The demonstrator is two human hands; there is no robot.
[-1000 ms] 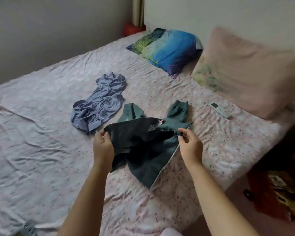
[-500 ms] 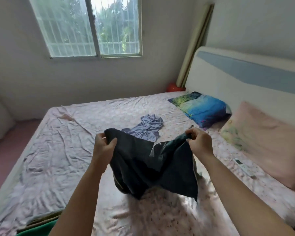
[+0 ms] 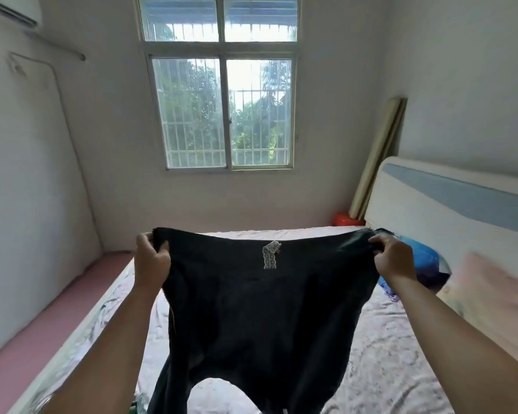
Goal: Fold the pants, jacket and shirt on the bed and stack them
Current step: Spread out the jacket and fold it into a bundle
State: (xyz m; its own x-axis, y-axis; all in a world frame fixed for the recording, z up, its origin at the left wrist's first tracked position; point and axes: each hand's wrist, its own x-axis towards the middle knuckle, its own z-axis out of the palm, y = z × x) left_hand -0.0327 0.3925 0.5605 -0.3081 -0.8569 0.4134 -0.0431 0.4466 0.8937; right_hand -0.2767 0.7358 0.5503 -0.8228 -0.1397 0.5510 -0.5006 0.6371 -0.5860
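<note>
A dark teal garment (image 3: 251,318) hangs spread wide in the air above the bed (image 3: 386,354), its label showing near the top edge. My left hand (image 3: 151,258) grips its upper left corner. My right hand (image 3: 393,256) grips its upper right corner. The cloth's lower part drops out of view at the bottom. It hides the middle of the bed, so the blue-grey garment seen earlier is not visible.
A blue patterned pillow (image 3: 422,258) and a pink pillow (image 3: 497,300) lie at the right by the headboard (image 3: 449,201). A window (image 3: 222,109) fills the far wall. An orange object (image 3: 344,219) sits in the corner. Pink floor (image 3: 42,324) runs along the left.
Both hands have lifted the dark garment off the bed and pulled it wide apart. The head view has tilted up toward the window.
</note>
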